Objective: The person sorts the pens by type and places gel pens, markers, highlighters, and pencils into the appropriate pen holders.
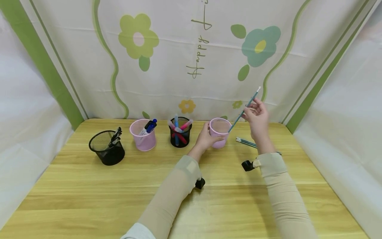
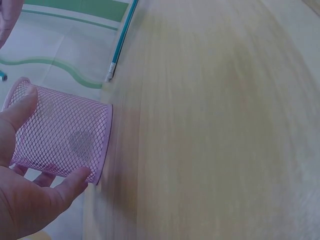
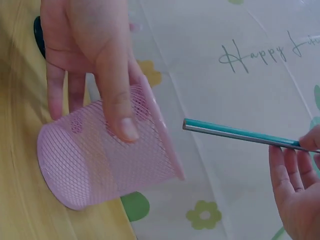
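My left hand (image 1: pixel 206 138) grips a pink mesh pen cup (image 1: pixel 221 143) around its side, thumb across the near wall. The cup stands upright at the back of the wooden table, and its mesh shows no pencil inside in the right wrist view. Between the fingertips of my right hand (image 1: pixel 257 117) is a teal pencil (image 1: pixel 245 110), slanting with its white eraser end up. The pencil's lower, unsharpened end (image 3: pixel 187 124) is outside the cup, near the rim. Beneath the right hand, several similar pencils (image 1: pixel 247 143) lie on the table.
Left of the held cup stand a black mesh cup (image 1: pixel 179 142) of coloured markers, a pink cup (image 1: pixel 145 144) with blue and black markers, and a black cup (image 1: pixel 111 156) with black pens. A flowered curtain (image 1: pixel 179 59) hangs behind the table.
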Action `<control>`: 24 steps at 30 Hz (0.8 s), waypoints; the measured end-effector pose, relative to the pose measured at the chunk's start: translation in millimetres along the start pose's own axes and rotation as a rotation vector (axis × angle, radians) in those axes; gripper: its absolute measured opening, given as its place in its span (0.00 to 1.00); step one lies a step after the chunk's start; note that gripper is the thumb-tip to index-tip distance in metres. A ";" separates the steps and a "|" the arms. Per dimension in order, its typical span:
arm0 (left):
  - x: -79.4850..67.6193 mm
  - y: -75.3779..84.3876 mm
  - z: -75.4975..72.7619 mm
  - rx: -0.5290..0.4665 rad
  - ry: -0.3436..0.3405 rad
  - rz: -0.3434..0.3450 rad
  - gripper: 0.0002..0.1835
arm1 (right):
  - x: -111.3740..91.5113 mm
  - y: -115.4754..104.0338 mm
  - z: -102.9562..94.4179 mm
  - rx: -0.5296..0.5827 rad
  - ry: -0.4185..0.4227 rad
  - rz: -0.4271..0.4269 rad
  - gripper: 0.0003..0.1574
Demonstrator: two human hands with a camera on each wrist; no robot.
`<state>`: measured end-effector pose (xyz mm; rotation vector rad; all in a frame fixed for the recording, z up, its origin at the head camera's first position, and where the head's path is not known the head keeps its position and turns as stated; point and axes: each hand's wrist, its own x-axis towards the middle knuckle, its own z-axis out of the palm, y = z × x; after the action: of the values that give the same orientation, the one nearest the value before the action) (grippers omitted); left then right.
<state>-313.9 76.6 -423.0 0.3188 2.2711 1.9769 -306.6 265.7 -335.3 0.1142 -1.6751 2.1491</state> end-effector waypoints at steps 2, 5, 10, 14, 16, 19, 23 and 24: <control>-0.3 -0.6 0.6 0.001 0.001 -0.005 0.47 | -1.6 5.1 3.1 -0.008 0.018 -0.033 0.23; -0.3 -1.2 1.3 -0.003 -0.003 -0.007 0.46 | -3.5 13.9 5.7 -0.028 0.022 -0.063 0.21; 0.0 -2.4 1.9 0.003 -0.009 -0.003 0.45 | -7.0 28.8 6.9 -0.090 0.022 -0.037 0.21; -0.3 -0.5 1.2 0.002 -0.012 -0.006 0.47 | -8.9 36.2 6.8 -0.124 0.033 -0.017 0.19; -0.5 1.0 1.1 0.004 -0.013 -0.008 0.48 | -9.1 39.2 5.8 -0.134 0.034 -0.011 0.18; -0.4 1.5 1.1 0.010 -0.010 -0.003 0.48 | -10.0 45.0 4.0 -0.157 0.028 -0.002 0.18; -1.7 2.5 -0.3 0.012 -0.006 0.000 0.48 | -13.1 53.0 3.6 -0.203 0.009 0.021 0.21; -1.7 2.8 -0.7 0.011 -0.006 -0.001 0.48 | -13.7 54.4 3.7 -0.208 0.003 0.027 0.21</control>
<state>-312.1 75.9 -420.2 0.3239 2.2790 1.9605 -314.7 248.1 -388.1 0.0278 -1.8957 1.9782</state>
